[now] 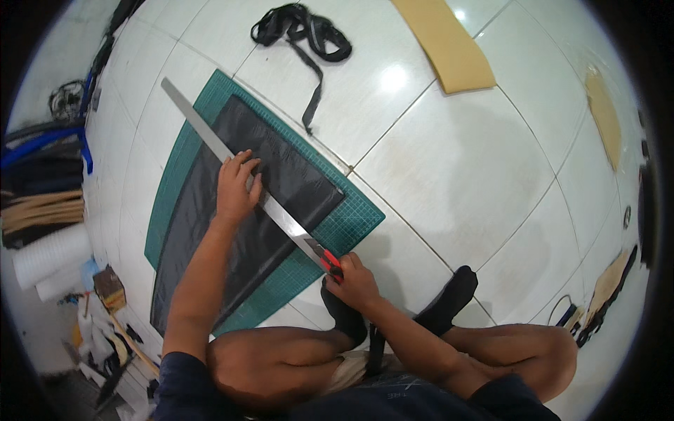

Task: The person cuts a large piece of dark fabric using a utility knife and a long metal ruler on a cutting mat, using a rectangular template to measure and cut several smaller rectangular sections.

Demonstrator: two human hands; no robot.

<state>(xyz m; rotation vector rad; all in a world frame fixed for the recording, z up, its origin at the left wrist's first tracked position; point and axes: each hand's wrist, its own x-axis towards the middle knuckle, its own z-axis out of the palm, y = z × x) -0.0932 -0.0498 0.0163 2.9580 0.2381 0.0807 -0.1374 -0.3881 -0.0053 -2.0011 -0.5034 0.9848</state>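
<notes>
A long metal ruler (284, 219) lies slantwise across a dark sheet of material (291, 165), which looks folded or layered and has a slight sheen. Under both is a green gridded cutting mat (357, 217) on the floor. My left hand (237, 193) rests on the ruler's middle, fingers spread and pressing down. In my right hand (357, 284) is a red and black utility knife (328, 261), held near the ruler's close end. The knife's front end lies over the ruler there; whether its blade touches the material I cannot tell.
A tangled black strap (302, 31) lies beyond the mat. Tan foam strips (456, 52) sit at the far right on white floor tiles (484, 168). At left are stacked materials (45, 210), white foam rolls (53, 259) and scraps. My socked foot (449, 295) is close by.
</notes>
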